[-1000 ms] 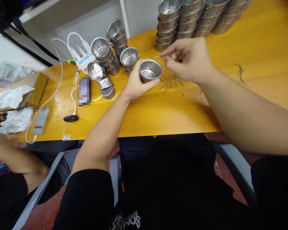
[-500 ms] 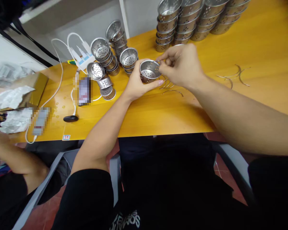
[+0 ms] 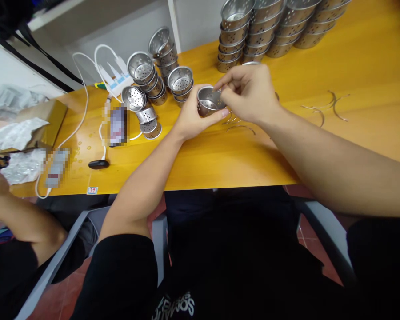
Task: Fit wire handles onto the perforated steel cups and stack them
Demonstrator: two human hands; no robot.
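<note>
A small perforated metal strainer basket (image 3: 206, 103) is held tilted above the table, its open top facing me. My left hand (image 3: 195, 113) wraps round its left side, thumb along the near side. At the basket's right rim, my right hand (image 3: 246, 91) has its thumb and forefinger pinched together. The thin metal wire in that pinch is mostly hidden by the fingers. Just below, several thin curved wires (image 3: 242, 127) lie on the table, partly behind my hands.
Tall stacks of strainer baskets (image 3: 233, 38) stand at the back right, shorter stacks (image 3: 143, 73) at the left. More curved wires (image 3: 333, 104) lie to the right. A phone (image 3: 118, 126), a power strip (image 3: 120, 82) and white cables are at the left, beside a co-worker's arm (image 3: 23, 213).
My right fingertips have shifted slightly at the basket's rim, and the thin wire shows less. The basket is tipped a little differently in my left hand. The co-worker's hand has moved up.
</note>
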